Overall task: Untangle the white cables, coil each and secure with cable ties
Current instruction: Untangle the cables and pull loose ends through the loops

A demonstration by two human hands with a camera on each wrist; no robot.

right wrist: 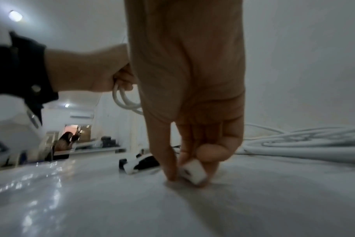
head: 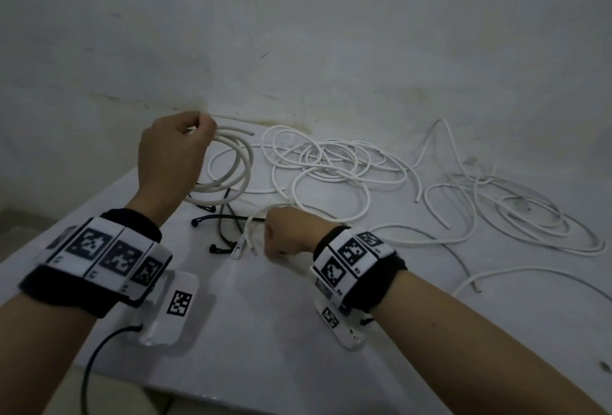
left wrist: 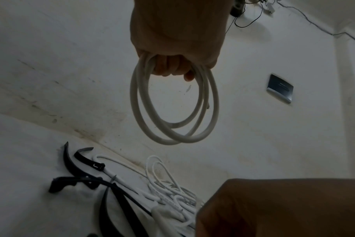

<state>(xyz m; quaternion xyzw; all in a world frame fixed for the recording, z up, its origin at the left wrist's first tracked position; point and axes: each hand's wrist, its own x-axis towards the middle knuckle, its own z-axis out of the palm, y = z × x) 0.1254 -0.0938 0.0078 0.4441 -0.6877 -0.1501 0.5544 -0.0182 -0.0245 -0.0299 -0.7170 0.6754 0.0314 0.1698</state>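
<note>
My left hand (head: 190, 131) is raised above the table and grips a coil of thick white cable (head: 235, 163) at its top; the wrist view shows my fingers (left wrist: 168, 67) curled through the hanging loops (left wrist: 172, 131). My right hand (head: 275, 242) is down at the table surface, thumb and fingers pinching the head of a white cable tie (right wrist: 192, 174). A second white tie (head: 239, 247) lies just left of it, beside several black cable ties (head: 220, 226). A tangle of thinner white cables (head: 331, 163) lies beyond my right hand.
The white table (head: 265, 332) stands against a stained white wall. A second heap of white cables (head: 513, 212) spreads over the right side, with loose ends trailing toward the front right. The table's left edge runs diagonally under my left forearm.
</note>
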